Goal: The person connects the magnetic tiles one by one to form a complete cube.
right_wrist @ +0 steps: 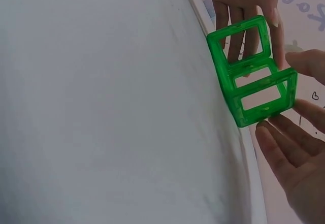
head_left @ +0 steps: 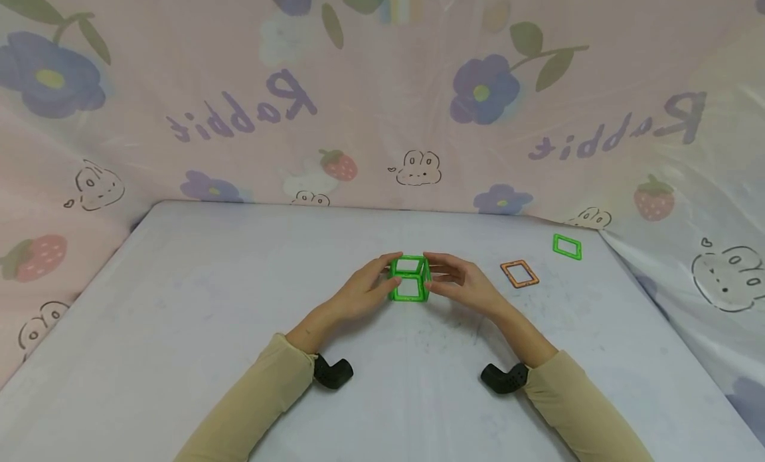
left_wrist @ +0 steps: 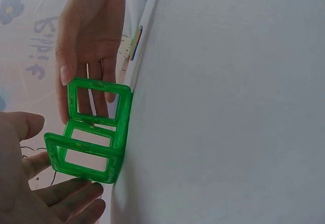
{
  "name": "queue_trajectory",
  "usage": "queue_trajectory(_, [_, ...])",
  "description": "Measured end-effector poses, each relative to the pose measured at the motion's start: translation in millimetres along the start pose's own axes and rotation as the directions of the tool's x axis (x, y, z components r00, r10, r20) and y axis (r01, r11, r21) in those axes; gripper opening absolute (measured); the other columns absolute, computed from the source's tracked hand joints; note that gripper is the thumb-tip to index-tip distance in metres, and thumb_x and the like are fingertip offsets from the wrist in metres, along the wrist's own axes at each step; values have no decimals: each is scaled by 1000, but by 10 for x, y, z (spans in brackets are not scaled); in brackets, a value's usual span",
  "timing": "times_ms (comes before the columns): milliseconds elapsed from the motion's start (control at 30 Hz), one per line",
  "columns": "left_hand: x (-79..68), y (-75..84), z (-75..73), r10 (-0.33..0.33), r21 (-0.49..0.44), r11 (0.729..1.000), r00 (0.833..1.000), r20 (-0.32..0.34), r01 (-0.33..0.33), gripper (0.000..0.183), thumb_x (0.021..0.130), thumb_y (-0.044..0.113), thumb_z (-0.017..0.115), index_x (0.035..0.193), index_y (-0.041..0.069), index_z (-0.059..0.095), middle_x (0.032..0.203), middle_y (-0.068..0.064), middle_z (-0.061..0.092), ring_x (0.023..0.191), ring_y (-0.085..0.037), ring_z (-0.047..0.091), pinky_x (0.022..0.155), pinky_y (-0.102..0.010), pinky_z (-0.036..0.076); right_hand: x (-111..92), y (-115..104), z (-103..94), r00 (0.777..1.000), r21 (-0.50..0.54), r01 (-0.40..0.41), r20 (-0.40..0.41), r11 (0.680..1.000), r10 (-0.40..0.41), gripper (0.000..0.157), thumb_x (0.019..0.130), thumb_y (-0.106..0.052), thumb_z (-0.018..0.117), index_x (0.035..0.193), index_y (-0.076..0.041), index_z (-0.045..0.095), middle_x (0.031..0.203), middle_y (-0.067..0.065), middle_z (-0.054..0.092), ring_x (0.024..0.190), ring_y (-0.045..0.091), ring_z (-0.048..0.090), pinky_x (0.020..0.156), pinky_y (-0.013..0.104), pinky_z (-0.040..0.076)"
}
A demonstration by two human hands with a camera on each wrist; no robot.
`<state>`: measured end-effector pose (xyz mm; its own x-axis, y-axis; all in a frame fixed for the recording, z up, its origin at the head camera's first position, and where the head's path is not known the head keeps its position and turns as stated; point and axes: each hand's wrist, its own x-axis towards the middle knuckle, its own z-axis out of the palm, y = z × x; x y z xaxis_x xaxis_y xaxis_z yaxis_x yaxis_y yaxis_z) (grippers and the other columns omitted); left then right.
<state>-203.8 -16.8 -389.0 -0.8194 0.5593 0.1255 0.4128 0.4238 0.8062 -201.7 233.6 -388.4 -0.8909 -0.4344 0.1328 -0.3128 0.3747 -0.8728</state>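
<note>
Several green square frame tiles, like magnetic building tiles, are joined into a small box shape (head_left: 409, 275) near the middle of the table. My left hand (head_left: 360, 291) holds its left side, thumb at the front and fingers toward the back. On the opposite side my right hand (head_left: 465, 280) holds it, the thumb low and the index finger at the upper edge. Both wrist views show the green box (left_wrist: 122, 132) between the two hands, with openings through its frames. In the right wrist view, right-hand fingertips (right_wrist: 264, 127) touch its lower edge.
An orange square frame tile (head_left: 509, 277) lies flat to the right of my right hand. Farther back, near the table's right edge, lies a loose green frame tile (head_left: 568, 255). A printed cloth (head_left: 370, 123) hangs behind the white table (head_left: 239, 263).
</note>
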Motion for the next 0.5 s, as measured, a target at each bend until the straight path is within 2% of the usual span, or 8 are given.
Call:
queue_trajectory(200, [10,-10,9,22,11,1000,1000,-9,-22,54,101,28,49,148,9,33,142,-18,46,136,-29,39,111,-51,31,-16,-5,16,1000,-29,22,-22,999,-22,55,90,-12,67,139,0,46,138,18,52,120,34,56,96,41,49])
queue_trajectory(400, [18,-9,8,44,18,999,999,-14,-44,55,100,27,51,148,8,33,142,-18,47,136,-29,39,111,-50,32,-33,-21,3,1000,-19,3,-23,1000,-4,51,91,-14,66,138,-4,48,138,16,52,122,33,54,95,30,49])
queue_trajectory(500, [23,-7,7,62,14,998,998,-25,-61,54,100,25,52,147,6,34,140,-19,48,135,-30,41,109,-49,36,-33,-21,-3,999,-10,-6,-33,1000,5,52,90,-14,66,138,-3,48,134,16,54,121,33,55,94,26,49])
